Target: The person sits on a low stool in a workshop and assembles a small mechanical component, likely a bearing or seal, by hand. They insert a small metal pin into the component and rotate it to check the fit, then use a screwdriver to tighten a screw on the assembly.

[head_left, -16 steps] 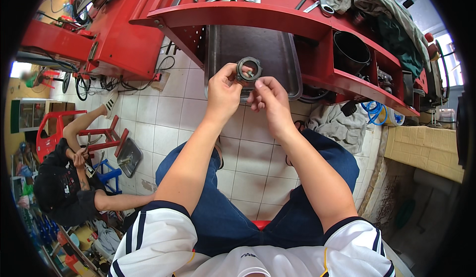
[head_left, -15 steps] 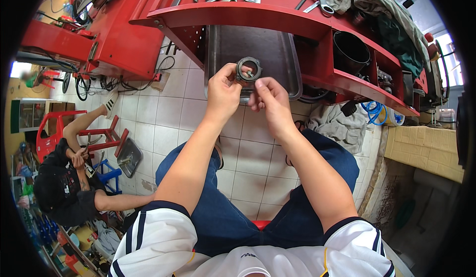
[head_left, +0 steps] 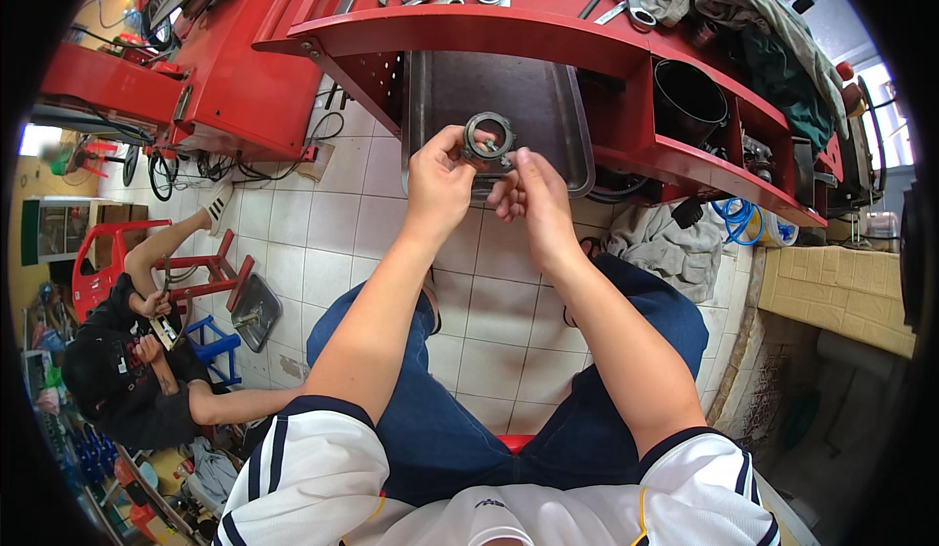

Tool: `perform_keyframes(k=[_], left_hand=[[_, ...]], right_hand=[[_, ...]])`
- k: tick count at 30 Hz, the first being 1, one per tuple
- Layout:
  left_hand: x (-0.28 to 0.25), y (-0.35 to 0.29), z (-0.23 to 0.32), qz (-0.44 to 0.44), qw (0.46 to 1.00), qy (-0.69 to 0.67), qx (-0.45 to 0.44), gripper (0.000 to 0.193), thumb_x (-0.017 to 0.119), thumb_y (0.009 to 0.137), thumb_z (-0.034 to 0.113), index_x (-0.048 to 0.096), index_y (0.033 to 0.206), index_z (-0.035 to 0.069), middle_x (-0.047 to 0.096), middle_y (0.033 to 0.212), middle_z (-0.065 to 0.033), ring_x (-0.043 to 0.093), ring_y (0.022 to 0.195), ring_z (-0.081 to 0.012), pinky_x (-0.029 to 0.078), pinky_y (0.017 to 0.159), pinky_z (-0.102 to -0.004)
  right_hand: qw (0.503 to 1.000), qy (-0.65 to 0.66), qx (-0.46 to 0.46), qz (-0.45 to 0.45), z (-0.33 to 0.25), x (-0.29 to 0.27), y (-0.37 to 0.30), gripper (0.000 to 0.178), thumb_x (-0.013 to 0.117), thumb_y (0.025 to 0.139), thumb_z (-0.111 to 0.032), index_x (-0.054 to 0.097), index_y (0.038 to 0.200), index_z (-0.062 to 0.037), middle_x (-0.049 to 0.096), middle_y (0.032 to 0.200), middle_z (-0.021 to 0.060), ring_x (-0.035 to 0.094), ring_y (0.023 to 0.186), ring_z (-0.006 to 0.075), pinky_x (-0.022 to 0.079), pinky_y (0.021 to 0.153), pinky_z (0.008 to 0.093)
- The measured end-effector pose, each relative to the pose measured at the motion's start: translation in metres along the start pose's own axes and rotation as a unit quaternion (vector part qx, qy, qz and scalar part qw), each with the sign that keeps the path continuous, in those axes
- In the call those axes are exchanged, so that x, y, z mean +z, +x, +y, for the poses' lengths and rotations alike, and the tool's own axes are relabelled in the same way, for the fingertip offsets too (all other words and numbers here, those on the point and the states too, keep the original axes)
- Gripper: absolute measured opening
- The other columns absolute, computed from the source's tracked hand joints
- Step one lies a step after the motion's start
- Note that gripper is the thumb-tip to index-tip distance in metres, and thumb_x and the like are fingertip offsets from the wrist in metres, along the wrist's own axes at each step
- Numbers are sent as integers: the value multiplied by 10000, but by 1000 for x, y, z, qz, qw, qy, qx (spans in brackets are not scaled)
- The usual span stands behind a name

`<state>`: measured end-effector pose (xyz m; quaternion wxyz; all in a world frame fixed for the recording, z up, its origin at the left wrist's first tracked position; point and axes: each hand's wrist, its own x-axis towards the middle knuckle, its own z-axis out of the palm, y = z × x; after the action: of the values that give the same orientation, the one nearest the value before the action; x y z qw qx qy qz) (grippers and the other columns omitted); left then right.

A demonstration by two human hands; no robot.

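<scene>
Dark-metal ring (head_left: 510,133) is pinched in left hand (head_left: 440,182) above tray (head_left: 489,82) near edge, presumably steadied for right hand (head_left: 535,196), hold unclear

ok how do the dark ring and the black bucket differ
The dark ring is held up in the left hand; the black bucket sits in a compartment of the red cart. The dark ring looks much smaller than the black bucket. The ring is greyish, the bucket blacker. Both look round.
</scene>
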<state>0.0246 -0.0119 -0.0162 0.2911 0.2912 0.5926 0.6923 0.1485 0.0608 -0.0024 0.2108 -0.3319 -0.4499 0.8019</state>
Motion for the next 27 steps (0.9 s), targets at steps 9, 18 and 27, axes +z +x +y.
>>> perform_keyframes(k=[9,18,27], left_hand=[[-2,1,-1,3,1000,11,5,273,510,878,-167,660,1050,-16,701,983,-50,654,885,-97,545,811,-252],[-3,1,-2,-8,1000,17,1,267,514,893,-161,661,1066,-20,701,998,-56,663,913,-107,550,832,-260],[-11,3,-3,-27,999,19,-7,244,585,976,17,642,1214,7,689,1115,-53,646,989,-120,518,867,-264]], right_hand=[[1000,15,-12,-20,8,-10,5,383,489,1066,-389,610,1021,-28,616,682,27,536,609,75,435,578,232],[998,7,14,-64,5,-16,6,364,517,1059,-374,619,993,-31,628,706,21,539,612,71,437,578,226],[998,-31,-19,-47,3,-5,3,317,540,1054,-339,614,966,-44,621,719,10,522,624,70,442,608,221]])
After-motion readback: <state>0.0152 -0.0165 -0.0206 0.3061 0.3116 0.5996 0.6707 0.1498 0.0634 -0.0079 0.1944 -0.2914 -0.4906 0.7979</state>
